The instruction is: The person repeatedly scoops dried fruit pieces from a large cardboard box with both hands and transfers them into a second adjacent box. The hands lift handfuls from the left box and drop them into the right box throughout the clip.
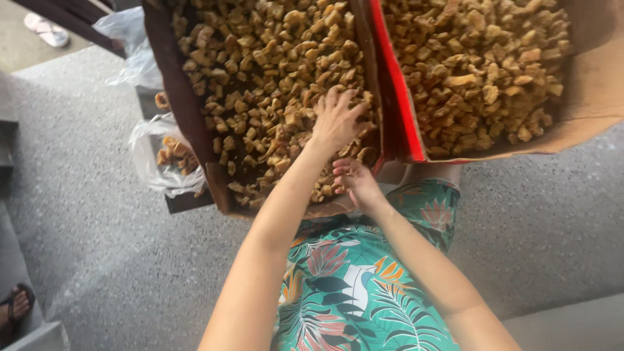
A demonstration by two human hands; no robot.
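A brown cardboard box [170,84] is full of small golden-brown fried pieces [260,71]. My left hand [335,120] lies on the pieces near the box's near right corner, fingers spread and pressing into the heap. My right hand [356,183] hovers just below it at the box's near edge, palm up and cupped, fingers apart, with nothing visible in the palm. Both arms reach forward over my lap, which is covered in green floral cloth [351,286].
A second cardboard box [585,97] with a red inner edge, also heaped with pieces, sits to the right. A clear plastic bag [162,156] holding some pieces lies left of the box, another bag [130,45] behind it. Another person's sandalled foot [16,305] rests on the speckled floor.
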